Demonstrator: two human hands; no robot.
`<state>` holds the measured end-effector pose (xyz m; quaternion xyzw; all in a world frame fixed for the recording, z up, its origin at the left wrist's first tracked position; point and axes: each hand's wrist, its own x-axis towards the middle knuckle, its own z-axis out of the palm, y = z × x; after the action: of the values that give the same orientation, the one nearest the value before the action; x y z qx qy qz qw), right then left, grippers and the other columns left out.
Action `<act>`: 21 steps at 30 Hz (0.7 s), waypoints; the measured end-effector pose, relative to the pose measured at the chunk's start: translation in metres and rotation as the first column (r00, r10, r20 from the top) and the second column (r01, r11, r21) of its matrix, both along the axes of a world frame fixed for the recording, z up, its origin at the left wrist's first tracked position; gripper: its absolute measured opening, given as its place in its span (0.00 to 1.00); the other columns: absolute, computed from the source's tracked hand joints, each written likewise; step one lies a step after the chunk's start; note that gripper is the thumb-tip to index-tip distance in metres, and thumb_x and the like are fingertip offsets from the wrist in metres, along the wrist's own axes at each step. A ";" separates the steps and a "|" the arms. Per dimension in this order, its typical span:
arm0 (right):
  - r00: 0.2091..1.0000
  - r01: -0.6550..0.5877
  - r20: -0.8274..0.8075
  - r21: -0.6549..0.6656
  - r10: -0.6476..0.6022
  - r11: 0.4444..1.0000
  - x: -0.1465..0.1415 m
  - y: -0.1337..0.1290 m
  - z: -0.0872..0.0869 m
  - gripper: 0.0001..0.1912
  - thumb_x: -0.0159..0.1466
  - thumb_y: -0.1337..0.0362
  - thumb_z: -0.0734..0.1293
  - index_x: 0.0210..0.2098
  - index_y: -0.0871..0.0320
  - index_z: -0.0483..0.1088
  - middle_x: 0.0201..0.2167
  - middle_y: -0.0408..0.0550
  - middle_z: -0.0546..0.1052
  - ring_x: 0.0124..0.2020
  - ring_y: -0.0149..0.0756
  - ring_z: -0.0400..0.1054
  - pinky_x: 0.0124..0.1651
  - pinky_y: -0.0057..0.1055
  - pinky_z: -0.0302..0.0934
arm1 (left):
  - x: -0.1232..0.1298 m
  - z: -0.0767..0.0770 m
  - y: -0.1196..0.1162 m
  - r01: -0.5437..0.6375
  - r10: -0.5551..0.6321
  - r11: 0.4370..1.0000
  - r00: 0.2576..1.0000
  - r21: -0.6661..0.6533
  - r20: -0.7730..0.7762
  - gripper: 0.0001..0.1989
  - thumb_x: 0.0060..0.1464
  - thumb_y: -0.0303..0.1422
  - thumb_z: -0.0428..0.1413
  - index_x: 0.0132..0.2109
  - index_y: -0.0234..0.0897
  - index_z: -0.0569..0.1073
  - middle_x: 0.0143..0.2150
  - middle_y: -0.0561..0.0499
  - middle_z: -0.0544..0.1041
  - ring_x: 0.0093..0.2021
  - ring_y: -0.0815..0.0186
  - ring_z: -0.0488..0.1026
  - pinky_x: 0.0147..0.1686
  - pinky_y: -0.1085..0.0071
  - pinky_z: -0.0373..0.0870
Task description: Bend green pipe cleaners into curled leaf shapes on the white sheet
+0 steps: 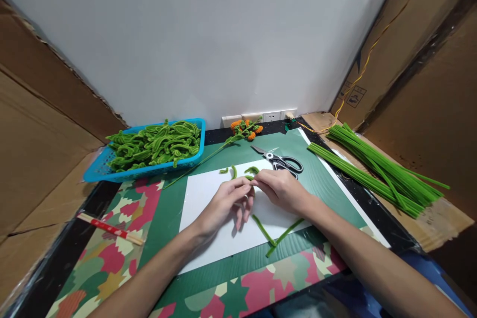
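So both hands are right up against each other over the white sheet (212, 203). The left hand (231, 199) has its thumb and index finger pinched together on a short fuzzy green strip (249, 177), other fingers loosely curled and hanging down. The right hand (280, 188) is bunched into a tight pinch on that same strip, fingertips meeting the left's. Most of the strip is hidden behind the fingers, so I can't tell its full shape.

Just past the fingertips there are a few little green bits (234, 172) on the sheet. On the near side, two longer green strips (264, 230) make a rough V, running off the paper onto the green mat (164, 231). Black-handled scissors (270, 156) lie just beyond the right hand.

Further back there's an orange flower (236, 126) on a long green stem, and left of it a blue basket (145, 175) piled with curly green pieces (156, 144). Way over right, a big bunch of straight green stems (383, 171) is on flat cardboard (449, 218). Chopsticks in a red wrapper (110, 227) sit off to the left, on the patterned paper (95, 263).
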<state>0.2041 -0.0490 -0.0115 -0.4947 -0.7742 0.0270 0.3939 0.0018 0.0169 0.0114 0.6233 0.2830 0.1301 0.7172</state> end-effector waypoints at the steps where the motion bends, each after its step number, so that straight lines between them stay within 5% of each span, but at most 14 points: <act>1: 0.998 0.006 0.054 0.041 -0.008 0.999 0.001 0.000 -0.001 0.18 0.81 0.64 0.57 0.35 0.57 0.69 0.28 0.44 0.73 0.27 0.31 0.62 0.31 0.28 0.49 | 0.001 0.001 0.000 -0.011 0.014 0.993 1.000 -0.115 0.022 0.17 0.71 0.48 0.54 0.42 0.38 0.69 0.30 0.54 0.72 0.19 0.70 0.70 0.15 0.76 0.64; 4: 0.988 0.006 0.151 0.106 -0.022 0.994 0.004 0.000 -0.001 0.18 0.81 0.64 0.57 0.35 0.57 0.70 0.29 0.45 0.74 0.27 0.31 0.61 0.30 0.29 0.48 | 0.002 0.002 0.000 -0.020 0.039 0.959 0.997 -0.284 0.061 0.16 0.67 0.45 0.60 0.40 0.37 0.69 0.31 0.56 0.70 0.19 0.74 0.66 0.13 0.80 0.61; 6: 0.988 0.009 0.154 0.093 -0.023 0.996 0.005 -0.001 -0.001 0.17 0.80 0.65 0.58 0.35 0.57 0.70 0.28 0.45 0.74 0.27 0.31 0.60 0.30 0.30 0.47 | 0.001 0.002 0.000 -0.016 0.033 0.974 0.997 -0.228 0.069 0.16 0.66 0.45 0.62 0.41 0.38 0.69 0.31 0.58 0.68 0.18 0.76 0.63 0.13 0.80 0.60; 8: 0.996 0.009 0.091 0.041 -0.012 0.999 0.003 -0.002 0.000 0.16 0.79 0.66 0.58 0.34 0.57 0.69 0.28 0.44 0.73 0.27 0.31 0.60 0.31 0.29 0.47 | 0.000 0.000 0.000 -0.029 0.032 0.999 0.998 -0.045 0.051 0.15 0.68 0.45 0.60 0.42 0.39 0.69 0.27 0.60 0.67 0.16 0.75 0.61 0.13 0.79 0.60; 10: 1.000 0.005 -0.025 -0.028 -0.005 1.000 -0.003 -0.002 0.001 0.16 0.78 0.67 0.59 0.32 0.56 0.66 0.26 0.43 0.70 0.25 0.31 0.57 0.31 0.29 0.47 | -0.002 -0.001 0.001 -0.054 0.050 0.955 0.999 0.293 0.019 0.11 0.72 0.42 0.56 0.44 0.39 0.69 0.26 0.59 0.68 0.17 0.73 0.63 0.16 0.77 0.62; 11: 0.997 0.005 -0.081 -0.060 -0.009 0.998 -0.007 -0.002 0.001 0.16 0.78 0.67 0.59 0.31 0.55 0.64 0.25 0.41 0.68 0.25 0.31 0.56 0.31 0.29 0.47 | -0.004 -0.002 0.002 -0.056 0.057 0.861 0.998 0.506 0.012 0.09 0.73 0.39 0.54 0.44 0.39 0.70 0.27 0.57 0.70 0.19 0.71 0.66 0.18 0.76 0.64; 12: 0.992 0.010 -0.128 -0.087 -0.021 0.996 -0.011 -0.002 0.002 0.17 0.77 0.67 0.59 0.30 0.55 0.62 0.24 0.40 0.66 0.24 0.30 0.55 0.30 0.29 0.47 | -0.006 -0.003 0.004 -0.051 0.057 0.702 0.998 0.711 0.015 0.08 0.73 0.36 0.53 0.43 0.39 0.72 0.29 0.55 0.72 0.22 0.70 0.69 0.21 0.75 0.65; 13: 0.988 0.020 -0.149 -0.103 -0.035 0.994 -0.015 -0.001 0.002 0.17 0.77 0.67 0.59 0.29 0.54 0.61 0.23 0.39 0.65 0.23 0.30 0.53 0.30 0.29 0.47 | -0.008 -0.004 0.007 -0.043 0.042 0.476 0.999 0.878 0.026 0.08 0.72 0.32 0.52 0.42 0.38 0.73 0.33 0.52 0.75 0.27 0.68 0.72 0.25 0.74 0.67; 15: 0.979 0.050 -0.192 -0.133 -0.075 0.990 -0.022 0.000 0.004 0.18 0.77 0.67 0.60 0.28 0.54 0.60 0.22 0.38 0.64 0.22 0.29 0.53 0.30 0.28 0.47 | -0.011 -0.005 0.014 -0.029 -0.041 0.022 0.999 0.999 0.030 0.09 0.70 0.26 0.51 0.40 0.37 0.74 0.32 0.51 0.75 0.27 0.66 0.71 0.26 0.71 0.64; 16: 0.971 0.061 -0.219 -0.153 -0.094 0.986 -0.025 0.001 0.005 0.18 0.77 0.67 0.60 0.28 0.54 0.60 0.22 0.38 0.65 0.22 0.29 0.54 0.30 0.28 0.48 | -0.013 -0.006 0.018 -0.020 -0.063 -0.133 0.998 0.991 0.012 0.10 0.69 0.24 0.51 0.40 0.37 0.74 0.31 0.52 0.75 0.27 0.66 0.71 0.26 0.70 0.63; 18: 0.947 0.044 -0.304 -0.205 -0.106 0.978 -0.027 0.002 0.006 0.18 0.77 0.65 0.62 0.28 0.55 0.62 0.23 0.38 0.67 0.23 0.29 0.57 0.31 0.27 0.50 | -0.015 -0.007 0.021 -0.018 -0.039 -0.253 0.999 0.967 0.009 0.09 0.70 0.22 0.51 0.41 0.36 0.74 0.31 0.52 0.76 0.27 0.66 0.71 0.27 0.69 0.64; 19: 0.938 0.026 -0.331 -0.220 -0.100 0.975 -0.026 0.002 0.006 0.18 0.77 0.63 0.62 0.29 0.55 0.62 0.24 0.39 0.67 0.24 0.29 0.58 0.31 0.27 0.51 | -0.015 -0.007 0.021 -0.036 -0.025 -0.243 0.999 0.969 0.031 0.09 0.70 0.23 0.52 0.42 0.36 0.74 0.32 0.52 0.76 0.28 0.66 0.72 0.28 0.69 0.64; 21: 0.935 -0.006 -0.347 -0.230 -0.077 0.973 -0.023 0.001 0.007 0.17 0.78 0.61 0.61 0.31 0.55 0.65 0.25 0.39 0.68 0.25 0.30 0.60 0.32 0.27 0.52 | -0.014 -0.007 0.017 -0.087 0.010 -0.107 0.996 0.990 0.089 0.06 0.71 0.25 0.53 0.46 0.36 0.75 0.34 0.51 0.77 0.30 0.66 0.74 0.30 0.71 0.67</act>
<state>0.1810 -0.0479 -0.0044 -0.5374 -0.6734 0.1966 0.4681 -0.0122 0.0343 0.0039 0.9355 0.0961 0.3394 0.0185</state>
